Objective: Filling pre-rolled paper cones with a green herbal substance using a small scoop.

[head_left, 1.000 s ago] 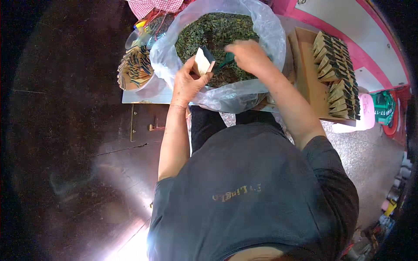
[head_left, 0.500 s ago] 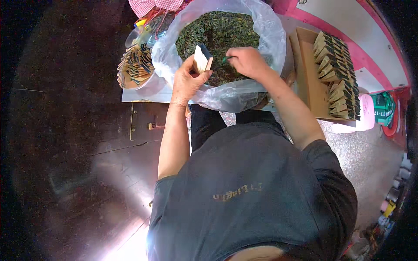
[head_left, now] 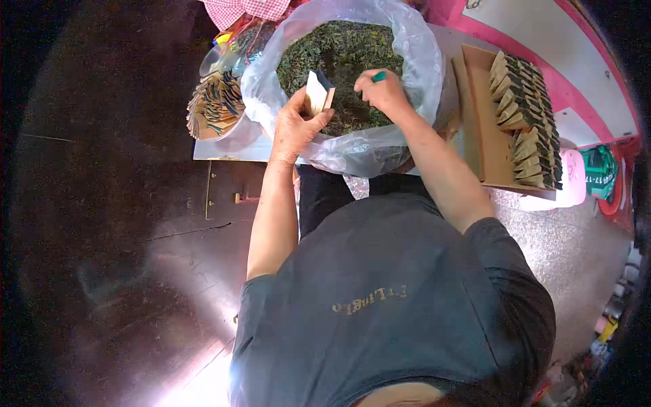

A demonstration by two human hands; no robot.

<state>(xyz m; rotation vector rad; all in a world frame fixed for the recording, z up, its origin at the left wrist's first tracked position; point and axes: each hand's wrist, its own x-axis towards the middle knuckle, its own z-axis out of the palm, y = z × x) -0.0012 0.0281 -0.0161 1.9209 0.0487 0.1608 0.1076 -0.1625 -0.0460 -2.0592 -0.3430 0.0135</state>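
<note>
My left hand (head_left: 293, 132) pinches a small paper packet (head_left: 316, 95), cream-coloured with a dark band, above the near left side of a heap of dried green leaves (head_left: 325, 51). The leaves lie in a clear plastic bag (head_left: 422, 47) with its mouth folded wide. Over the right part of the heap, my right hand (head_left: 388, 96) is closed around a small green tool (head_left: 379, 76). Only its green end shows above the fingers; the rest is hidden, so its kind is unclear. The two hands are apart.
Right of the bag, a cardboard box (head_left: 479, 115) holds rows of similar packets (head_left: 522, 102). On the left, a round tub (head_left: 234, 130) is full of flat paper packets (head_left: 215, 105). A pink container (head_left: 573, 178) and a green bag (head_left: 600, 171) stand at far right.
My right hand has turned, so the green tool's end now shows above the fingers instead of pointing left. My left hand still holds the packet in nearly the same place.
</note>
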